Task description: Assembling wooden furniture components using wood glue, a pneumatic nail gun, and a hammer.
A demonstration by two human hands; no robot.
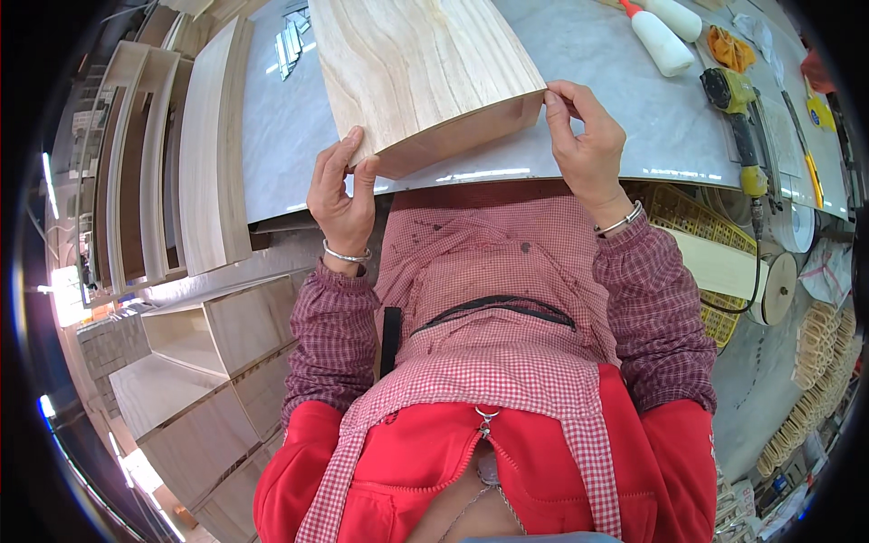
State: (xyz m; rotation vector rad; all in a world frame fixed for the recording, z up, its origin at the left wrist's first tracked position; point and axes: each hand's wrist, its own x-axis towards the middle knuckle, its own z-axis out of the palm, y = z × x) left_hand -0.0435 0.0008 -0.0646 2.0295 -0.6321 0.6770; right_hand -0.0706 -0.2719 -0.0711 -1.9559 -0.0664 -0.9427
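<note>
Board: a pale, grain-streaked rectangular wooden panel (pixel 412 63) lies in the upper centre of the frame on a glossy grey marble-look tabletop (pixel 597 81), its near edge jutting slightly past the table's rim.
Left hand: the left hand (pixel 342 195), centre left, grasps the panel's near left corner, thumb pressed to the top face and fingers curled against the brown cut edge.
Right hand: the right hand (pixel 588 145), centre right, pinches the near right corner, fingertips bent over the top edge.
Wrists: a thin silver bangle (pixel 348 257) circles each one.
Clothing: dark red checked sleeves and a red-and-white gingham apron (pixel 489 299) fill the lower middle.
Upper right: two white plastic squeeze bottles (pixel 659 41) lie near a yellow-green corded power tool (pixel 738 118), with an orange cloth (pixel 729 47) between them.
Left side: stacked plain wooden drawer boxes (pixel 195 362) and upright panels (pixel 213 154) stand beside the table.
Right, below the table: a yellow plastic crate (pixel 701 226).
</note>
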